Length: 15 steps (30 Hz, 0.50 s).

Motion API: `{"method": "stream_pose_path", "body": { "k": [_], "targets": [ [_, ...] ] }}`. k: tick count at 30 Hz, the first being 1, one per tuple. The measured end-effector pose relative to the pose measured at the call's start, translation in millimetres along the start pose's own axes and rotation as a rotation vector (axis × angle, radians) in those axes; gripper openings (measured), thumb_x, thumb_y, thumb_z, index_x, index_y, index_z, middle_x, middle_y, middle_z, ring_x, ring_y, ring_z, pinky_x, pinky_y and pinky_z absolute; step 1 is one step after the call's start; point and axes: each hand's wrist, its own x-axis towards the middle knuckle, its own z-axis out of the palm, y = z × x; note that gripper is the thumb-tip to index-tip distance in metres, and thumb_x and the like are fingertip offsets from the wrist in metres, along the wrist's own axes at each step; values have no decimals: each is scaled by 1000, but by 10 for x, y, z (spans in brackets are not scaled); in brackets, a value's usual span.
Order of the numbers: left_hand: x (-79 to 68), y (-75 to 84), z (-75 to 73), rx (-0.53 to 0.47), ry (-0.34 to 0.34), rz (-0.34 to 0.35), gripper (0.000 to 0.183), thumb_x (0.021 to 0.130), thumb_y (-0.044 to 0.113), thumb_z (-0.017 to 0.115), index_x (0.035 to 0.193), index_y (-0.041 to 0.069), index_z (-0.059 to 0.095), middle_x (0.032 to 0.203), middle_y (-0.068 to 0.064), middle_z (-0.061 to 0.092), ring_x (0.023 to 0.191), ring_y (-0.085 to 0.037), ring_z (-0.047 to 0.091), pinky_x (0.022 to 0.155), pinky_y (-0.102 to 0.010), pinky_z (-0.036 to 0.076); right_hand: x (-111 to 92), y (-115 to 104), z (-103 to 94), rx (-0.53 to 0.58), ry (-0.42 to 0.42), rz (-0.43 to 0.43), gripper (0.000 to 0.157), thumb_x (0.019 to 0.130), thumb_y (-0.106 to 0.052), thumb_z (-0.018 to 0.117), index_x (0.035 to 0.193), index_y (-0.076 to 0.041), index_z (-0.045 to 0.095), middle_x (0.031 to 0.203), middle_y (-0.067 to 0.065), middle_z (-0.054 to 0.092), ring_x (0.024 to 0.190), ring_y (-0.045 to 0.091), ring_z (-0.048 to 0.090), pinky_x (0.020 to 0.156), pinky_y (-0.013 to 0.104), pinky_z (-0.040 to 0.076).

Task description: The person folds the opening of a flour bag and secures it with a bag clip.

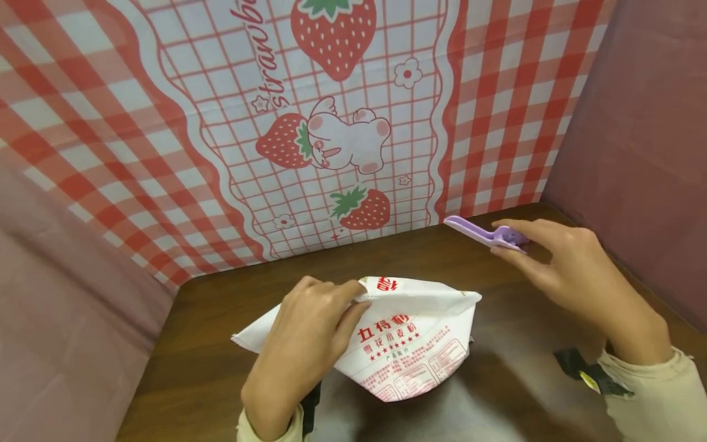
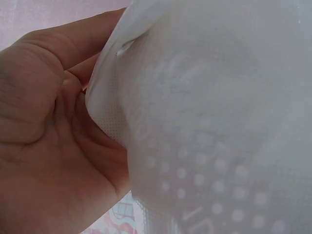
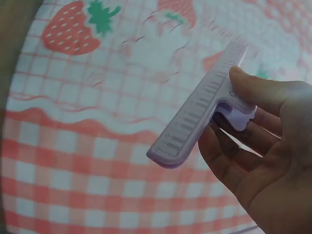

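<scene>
Bag (image 1: 411,350), one, white, over the middle of brown table (image 1: 199,350); printed in red with 五得利, 雪花小麦粉 and a row of stars, smaller lines mostly too fine to read. Pinched at its folded top between thumb and fingers of left hand (image 1: 309,337). Clip (image 1: 472,231), one, purple, held between thumb and fingers of right hand (image 1: 574,276), to the right of the bag, well apart from it. Behind, checked cloth (image 1: 497,104) with sideways, cut-off "strawb", three strawberries (image 1: 334,49), one white animal (image 1: 348,141); plain pinkish cloth (image 1: 635,153) at both sides.
</scene>
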Motion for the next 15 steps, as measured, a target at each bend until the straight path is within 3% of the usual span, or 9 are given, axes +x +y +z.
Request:
{"method": "stream_pose_path", "body": {
  "k": [4, 8, 15],
  "targets": [
    [7, 9, 14, -8, 1, -4, 7, 82, 22, 65, 85, 16, 65, 70, 10, 64, 58, -2, 54, 68, -24, 40, 15, -259, -123, 80, 41, -98, 35, 67, -12, 77, 100, -14, 67, 87, -10, 63, 73, -5, 48, 65, 11, 36],
    [14, 13, 32, -9, -4, -5, 7, 83, 23, 63, 85, 17, 65, 69, 11, 62, 58, -2, 53, 68, -24, 40, 36, -479, -214, 155, 107, -175, 29, 71, -22, 75, 97, -11, 68, 87, -7, 64, 75, -5, 50, 67, 10, 35],
    [8, -2, 22, 2, 3, -3, 6, 83, 22, 62, 83, 17, 63, 63, 12, 59, 55, -2, 52, 66, -24, 39, 169, -642, -195, 264, 184, -275, 29, 76, -33, 69, 90, -7, 69, 82, -2, 64, 74, -2, 52, 70, 10, 36]
  ]
}}
